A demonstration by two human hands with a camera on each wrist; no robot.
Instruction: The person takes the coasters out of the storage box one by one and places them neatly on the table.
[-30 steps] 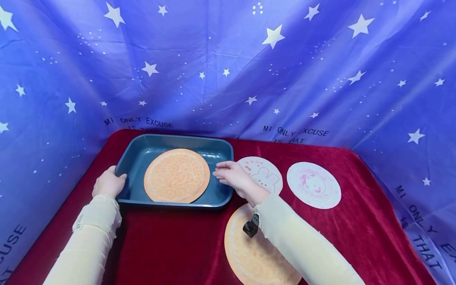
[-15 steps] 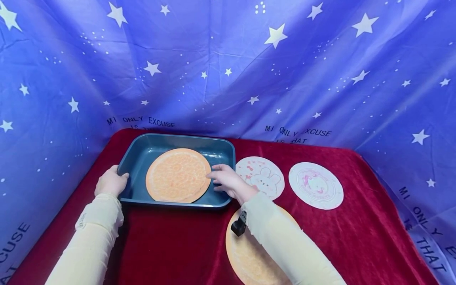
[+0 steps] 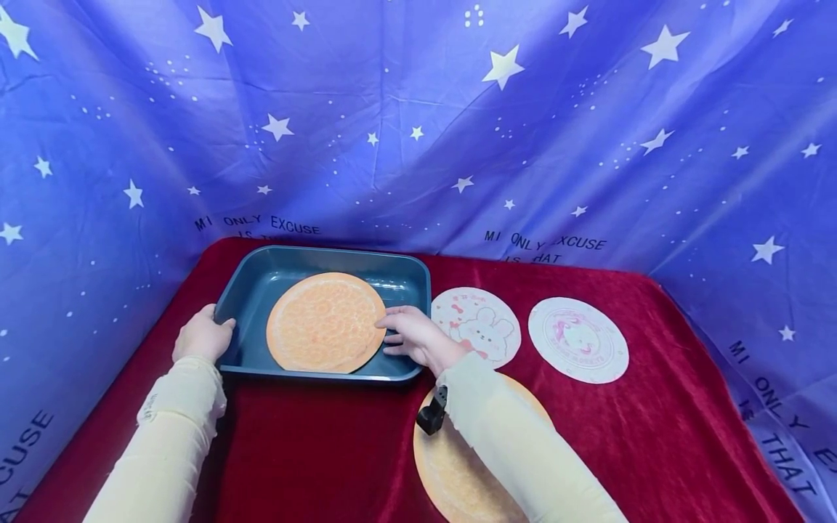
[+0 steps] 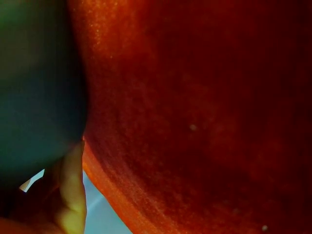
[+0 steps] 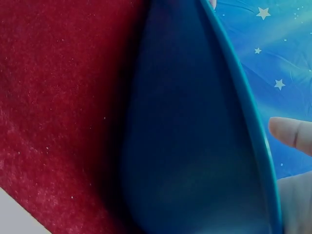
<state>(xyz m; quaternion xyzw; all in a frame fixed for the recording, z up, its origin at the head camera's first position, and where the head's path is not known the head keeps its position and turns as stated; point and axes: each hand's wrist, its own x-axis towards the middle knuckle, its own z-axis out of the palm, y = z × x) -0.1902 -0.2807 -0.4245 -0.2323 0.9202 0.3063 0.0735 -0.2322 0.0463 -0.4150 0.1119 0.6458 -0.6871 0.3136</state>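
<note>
A deep dark teal tray [image 3: 248,312] lies on the table with a round orange mat [image 3: 320,323] inside, printed with a mottled pattern. My left hand [image 3: 204,335] grips the tray's left wall, the thumb over the rim. In the left wrist view a finger [image 4: 73,185] lies against the dark tray wall. My right hand [image 3: 418,338] reaches over the tray's right side, its fingertips at the right edge of the orange mat. The right wrist view has its thumb [image 5: 292,132] extended beyond the tray rim; the other fingertips are hidden there.
A second orange mat [image 3: 451,472] lies partly under the right forearm. To the tray's right are a white round mat with a rabbit [image 3: 487,327] and another white mat with a pink print [image 3: 578,340]. Red velvet cloth [image 3: 314,450] covers the table; a blue starry curtain [image 3: 392,87] surrounds it.
My right hand has moved left, from the tray's right side to the orange mat's right edge. The left hand stays on the tray's left wall.
</note>
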